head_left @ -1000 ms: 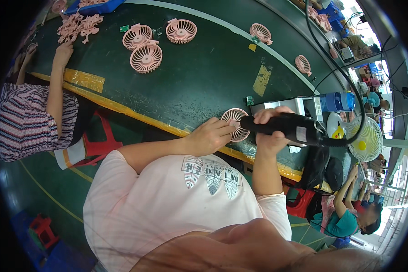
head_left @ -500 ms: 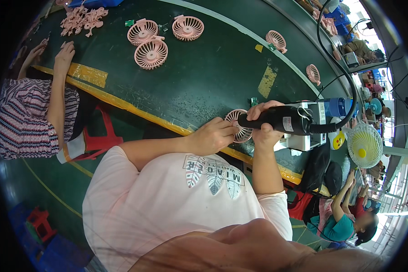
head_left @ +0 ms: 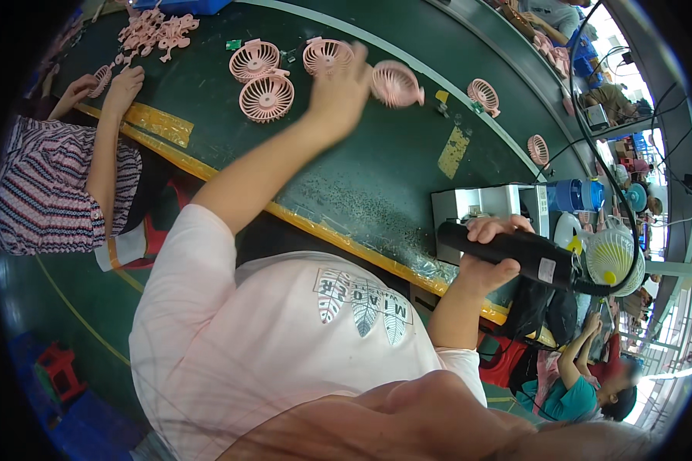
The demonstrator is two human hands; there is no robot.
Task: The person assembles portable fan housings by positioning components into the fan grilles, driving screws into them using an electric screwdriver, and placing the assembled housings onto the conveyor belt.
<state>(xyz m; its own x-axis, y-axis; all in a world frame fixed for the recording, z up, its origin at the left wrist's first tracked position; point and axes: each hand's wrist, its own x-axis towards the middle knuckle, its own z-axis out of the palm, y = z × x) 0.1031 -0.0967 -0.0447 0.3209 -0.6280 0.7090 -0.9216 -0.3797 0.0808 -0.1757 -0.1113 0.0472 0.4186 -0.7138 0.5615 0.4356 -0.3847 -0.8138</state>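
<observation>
My left hand reaches far across the table with fingers stretched out, slightly smeared, overlapping the edge of a pink round fan grille. Whether it touches that grille I cannot tell. Just right of the fingers is another pink fan grille, blurred and apart from the hand. My right hand is wrapped round a black corded electric screwdriver, held above the table's near edge at the right. Two more pink grilles, one upper and one lower, lie left of my left hand.
A white open-fronted box stands behind the screwdriver. Small dark screws are scattered along the yellow-taped edge. Farther right lie pink grilles. At the left a co-worker's hands work near a heap of pink parts.
My left hand has left the near edge and swung far forward. The grille there is gone; a blurred one appears farther off. My right hand has drawn the screwdriver right and nearer.
</observation>
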